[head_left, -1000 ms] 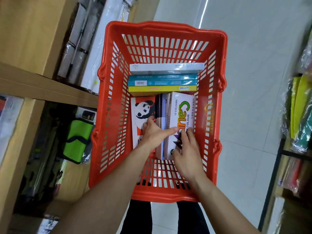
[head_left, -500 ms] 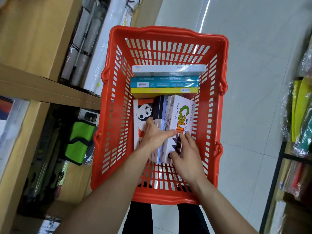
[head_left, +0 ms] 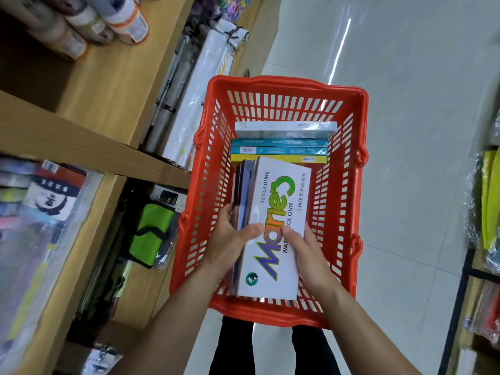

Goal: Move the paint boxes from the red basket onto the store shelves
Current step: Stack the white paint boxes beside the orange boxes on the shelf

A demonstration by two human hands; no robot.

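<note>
The red basket (head_left: 357,185) stands on the floor in front of me. Both hands hold a stack of paint boxes raised above it. On top is a white watercolour box (head_left: 273,228) with a coloured logo; darker boxes (head_left: 242,193) lie under it on the left side. My left hand (head_left: 230,244) grips the stack's left edge, thumb on the white box. My right hand (head_left: 305,250) grips its right edge. At the basket's far end lie a white box (head_left: 286,128), teal boxes (head_left: 281,147) and a yellow box (head_left: 316,159).
Wooden store shelves (head_left: 81,147) run along my left, holding rolls, wrapped packs and a green pouch (head_left: 151,234). Wrapped rolls (head_left: 194,90) lean beside the basket. A dark rack with wrapped goods (head_left: 487,212) stands on the right. Grey tiled floor (head_left: 419,104) lies beyond.
Both hands closed on the stack and lifted it up out of the basket toward me. The panda box beside it is no longer seen. The view has tilted up and left.
</note>
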